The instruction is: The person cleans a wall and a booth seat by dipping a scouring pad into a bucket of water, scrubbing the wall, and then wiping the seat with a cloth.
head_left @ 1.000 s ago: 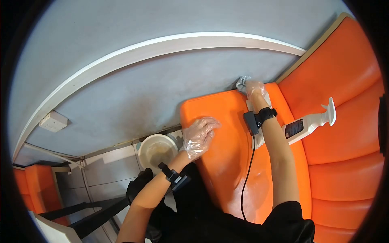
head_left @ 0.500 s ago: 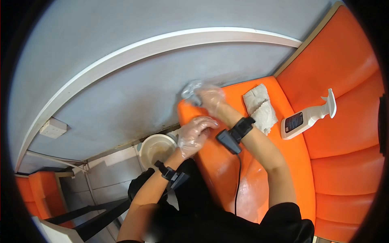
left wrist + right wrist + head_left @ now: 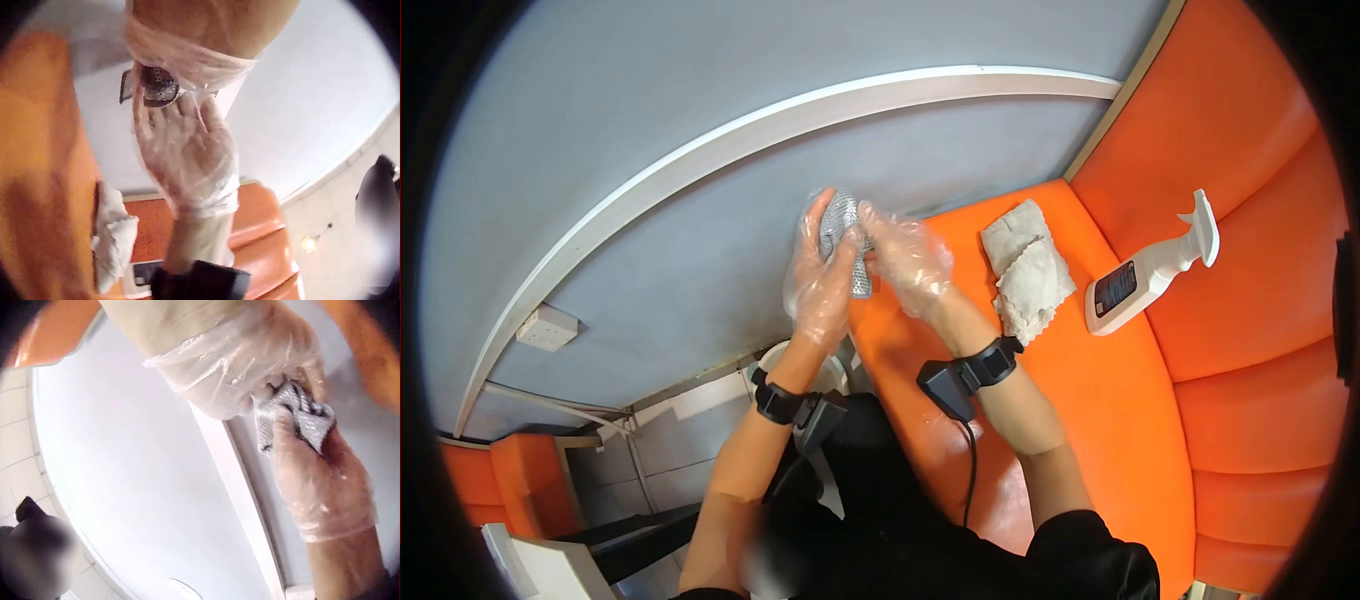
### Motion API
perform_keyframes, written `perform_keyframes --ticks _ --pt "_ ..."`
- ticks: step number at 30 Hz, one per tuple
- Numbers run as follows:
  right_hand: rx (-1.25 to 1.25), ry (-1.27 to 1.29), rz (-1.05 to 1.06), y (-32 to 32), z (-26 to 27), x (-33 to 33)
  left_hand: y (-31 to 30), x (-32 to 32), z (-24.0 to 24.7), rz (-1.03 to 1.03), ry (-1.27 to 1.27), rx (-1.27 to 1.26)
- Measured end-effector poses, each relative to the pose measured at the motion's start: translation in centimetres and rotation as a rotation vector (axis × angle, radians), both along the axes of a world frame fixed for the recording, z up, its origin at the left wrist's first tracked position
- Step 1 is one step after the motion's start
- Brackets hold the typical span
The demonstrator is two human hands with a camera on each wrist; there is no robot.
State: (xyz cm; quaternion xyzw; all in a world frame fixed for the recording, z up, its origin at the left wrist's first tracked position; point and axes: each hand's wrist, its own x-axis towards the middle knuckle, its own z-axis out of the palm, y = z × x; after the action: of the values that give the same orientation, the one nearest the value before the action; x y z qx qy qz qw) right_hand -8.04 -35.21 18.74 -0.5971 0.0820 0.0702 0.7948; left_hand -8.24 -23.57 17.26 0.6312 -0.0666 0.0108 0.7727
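Observation:
Both hands wear clear plastic gloves and meet at a grey mesh cloth (image 3: pixel 838 222) in front of the wall, beside the seat's front corner. My left hand (image 3: pixel 818 285) grips the cloth between thumb and fingers. From the other side my right hand (image 3: pixel 908 262) pinches its edge. In the right wrist view the cloth (image 3: pixel 294 415) looks crumpled, with the left hand's thumb (image 3: pixel 285 428) pressed on it. The left wrist view shows a dark part of the cloth (image 3: pixel 159 87) by the fingertips of the right hand (image 3: pixel 190 153).
A folded beige cloth (image 3: pixel 1030 270) lies on the orange seat (image 3: pixel 1100 440). Right of it a white spray bottle (image 3: pixel 1145 275) lies against the backrest (image 3: pixel 1240 300). A bucket (image 3: pixel 832 375) stands on the floor, partly behind the left arm. A socket box (image 3: pixel 548 328) is on the wall.
The right hand has brought the grey cloth leftward from the seat's back edge, uncovering the beige cloth. My left hand has risen off the seat and taken hold of the grey cloth.

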Motion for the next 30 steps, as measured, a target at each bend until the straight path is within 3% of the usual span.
perform_keyframes --ticks 1,3,4,6,8,10,11,12,14,17,20,23,26,30 --pt "0.006 -0.004 0.002 -0.7 0.3 -0.1 -0.2 0.6 -0.2 0.002 -0.004 0.006" --pt "0.05 -0.16 0.014 -2.7 0.9 0.1 -0.6 2.3 -0.8 -0.015 -0.247 0.207" --pt "-0.04 -0.183 0.013 -4.5 2.2 -0.1 -0.9 3.0 -0.1 -0.014 -0.252 0.215" --pt "-0.179 -0.291 -0.145 -8.3 1.6 0.4 -1.2 4.1 1.7 0.053 -0.591 0.549" --pt "0.0 -0.325 -0.337 -12.0 -0.3 0.9 -1.5 5.2 3.8 0.024 -0.691 0.671" --pt "0.126 -0.304 -0.433 -14.9 -2.5 0.8 -2.4 6.4 6.0 -0.272 -0.669 0.891" --pt "0.138 -0.303 -0.426 -15.8 -3.9 1.1 -1.8 9.0 4.3 -0.138 -1.426 1.328" --pt "0.237 -0.278 -0.442 -16.1 -4.3 1.0 -2.1 9.3 4.1 -0.148 -1.421 1.34" --pt "0.348 -0.249 -0.47 -16.9 -5.0 0.7 -3.1 10.0 3.7 -0.356 -1.551 1.76" --pt "0.411 -0.257 -0.452 -17.2 -3.9 0.6 -1.4 12.8 0.8 -0.486 -1.587 1.907" --pt "0.524 -0.239 -0.461 -17.5 -4.2 0.7 -1.3 11.7 2.7 -0.424 -1.602 1.898" --pt "0.5 -0.233 -0.451 -17.3 -3.5 0.7 -2.3 12.2 3.0 -0.499 -1.627 1.947" --pt "0.497 -0.204 -0.469 -17.1 -3.5 0.8 -4.6 13.9 0.6 -0.676 -1.472 1.819" --pt "0.508 -0.258 -0.502 -17.5 -3.4 0.5 -10.2 15.7 -3.3 -0.715 -1.572 1.826"
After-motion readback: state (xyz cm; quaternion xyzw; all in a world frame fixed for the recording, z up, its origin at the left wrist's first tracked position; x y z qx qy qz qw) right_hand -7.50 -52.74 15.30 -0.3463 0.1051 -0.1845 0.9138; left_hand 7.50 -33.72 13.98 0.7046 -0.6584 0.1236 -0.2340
